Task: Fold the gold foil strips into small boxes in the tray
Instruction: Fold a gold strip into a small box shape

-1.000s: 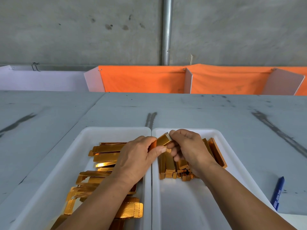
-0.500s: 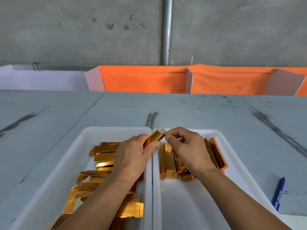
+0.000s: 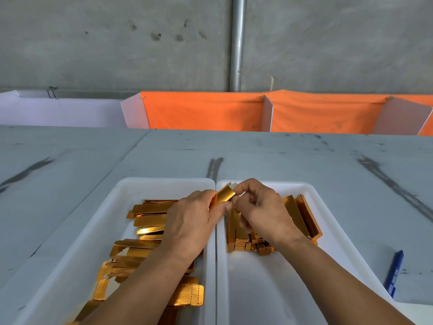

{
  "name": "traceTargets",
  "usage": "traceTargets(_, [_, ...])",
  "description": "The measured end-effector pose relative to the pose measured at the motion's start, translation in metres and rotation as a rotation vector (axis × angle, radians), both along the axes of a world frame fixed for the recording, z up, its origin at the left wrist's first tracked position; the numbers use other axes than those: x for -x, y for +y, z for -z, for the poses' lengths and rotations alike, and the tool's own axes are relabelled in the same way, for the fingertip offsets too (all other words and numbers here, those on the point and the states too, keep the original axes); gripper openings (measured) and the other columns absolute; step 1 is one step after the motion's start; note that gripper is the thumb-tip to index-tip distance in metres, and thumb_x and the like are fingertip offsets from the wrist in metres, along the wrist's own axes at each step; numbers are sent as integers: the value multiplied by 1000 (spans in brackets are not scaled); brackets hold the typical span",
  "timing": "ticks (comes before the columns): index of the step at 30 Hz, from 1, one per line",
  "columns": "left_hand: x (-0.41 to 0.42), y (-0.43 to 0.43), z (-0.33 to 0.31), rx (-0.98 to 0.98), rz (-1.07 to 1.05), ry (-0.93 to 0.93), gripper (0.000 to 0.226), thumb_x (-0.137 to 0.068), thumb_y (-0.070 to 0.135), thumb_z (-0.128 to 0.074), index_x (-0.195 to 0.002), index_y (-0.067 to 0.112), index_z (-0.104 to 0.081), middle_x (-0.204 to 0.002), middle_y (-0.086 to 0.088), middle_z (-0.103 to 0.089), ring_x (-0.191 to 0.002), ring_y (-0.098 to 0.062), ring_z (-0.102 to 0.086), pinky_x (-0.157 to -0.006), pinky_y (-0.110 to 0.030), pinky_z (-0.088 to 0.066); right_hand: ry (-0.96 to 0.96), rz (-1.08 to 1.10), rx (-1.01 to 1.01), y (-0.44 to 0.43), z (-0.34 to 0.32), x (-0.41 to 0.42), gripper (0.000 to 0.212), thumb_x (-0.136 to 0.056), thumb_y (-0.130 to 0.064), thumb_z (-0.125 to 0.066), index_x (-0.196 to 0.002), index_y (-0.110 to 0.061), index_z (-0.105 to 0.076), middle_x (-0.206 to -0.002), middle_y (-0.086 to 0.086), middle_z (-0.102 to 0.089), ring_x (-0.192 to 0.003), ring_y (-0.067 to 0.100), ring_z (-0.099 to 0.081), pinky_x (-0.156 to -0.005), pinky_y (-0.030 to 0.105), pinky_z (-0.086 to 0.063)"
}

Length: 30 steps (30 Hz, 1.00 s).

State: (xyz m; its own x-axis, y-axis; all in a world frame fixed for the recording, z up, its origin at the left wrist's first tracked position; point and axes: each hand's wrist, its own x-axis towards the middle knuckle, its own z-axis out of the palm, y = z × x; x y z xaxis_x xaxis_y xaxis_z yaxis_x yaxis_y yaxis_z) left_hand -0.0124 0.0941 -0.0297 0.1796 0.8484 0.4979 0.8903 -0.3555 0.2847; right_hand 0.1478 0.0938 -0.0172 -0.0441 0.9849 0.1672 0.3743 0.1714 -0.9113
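Two hands pinch one gold foil strip [image 3: 223, 197] above the seam between two white trays. The left hand [image 3: 189, 221] grips its near-left end and the right hand [image 3: 262, 207] its far-right flap, so its long axis runs near-left to far-right. Flat strips [image 3: 150, 221] lie in the left tray [image 3: 164, 181]. Folded boxes [image 3: 237, 233] fill the right tray [image 3: 293, 186], beneath the right hand.

A workshop is suggested by the bare concrete wall [image 3: 117, 43], metal pipe [image 3: 237, 43], scuffed worktable [image 3: 281, 156] and orange dividers [image 3: 203, 111].
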Motion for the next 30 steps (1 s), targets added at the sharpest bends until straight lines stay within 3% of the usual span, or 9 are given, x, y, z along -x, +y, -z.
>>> traceTargets(3, [0,0,0,-8,22,3,51,-84,65,-31,-99,24,-58,-70,13,-41,-65,-9,-47,-55,-15,-29,23,-44,53,-1,-1,-1,12,-98,-15,-53,-96,-26,-59,-60,-2,-65,-46,10,-58,-46,25,-47])
traceTargets(8, [-1,-2,-1,2,74,-18,54,-86,64,-35,-113,25,-61,-82,12,-55,-73,-7,-55,-63,-17,-43,39,-81,106,-2,-4,-3,13,-100,-13,-49,-92,-19,-58,-57,-1,-65,-41,12,-51,-39,23,-42])
traceTargets(14, [-2,-4,-4,20,116,-62,62,-81,67,-30,-112,24,-62,-82,11,-56,-72,-7,-55,-64,-19,-46,72,-68,98,-1,-7,-7,17,-96,-10,-49,-86,-16,-60,-54,4,-60,-41,16,-45,-39,22,-36])
traceTargets(17, [-3,-3,-5,27,131,-72,62,-80,68,-29,-109,24,-62,-80,11,-55,-72,-7,-54,-62,-18,-44,109,7,13,1,-7,-9,17,-99,-17,-51,-87,-23,-62,-53,1,-55,-41,12,-44,-40,21,-35])
traceTargets(21, [-4,-4,-3,60,134,-53,60,-80,68,-29,-111,26,-59,-82,13,-50,-74,-7,-52,-61,-12,-33,117,111,-91,4,-6,-12,21,-98,-18,-54,-95,-36,-63,-64,-8,-57,-52,7,-51,-48,20,-43])
traceTargets(25, [-5,-3,-3,66,132,-12,63,-79,69,-27,-116,27,-56,-85,14,-48,-77,-6,-50,-62,-11,-31,50,118,-114,3,-6,-9,20,-93,-17,-64,-84,-35,-67,-93,-4,-63,-81,17,-64,-69,37,-58])
traceTargets(30, [-5,-3,-3,67,126,24,65,-79,68,-25,-121,28,-54,-89,15,-46,-80,-6,-49,-67,-12,-33,41,130,-78,2,-8,-9,17,-91,-18,-66,-79,-30,-68,-95,-4,-64,-82,15,-63,-76,43,-59])
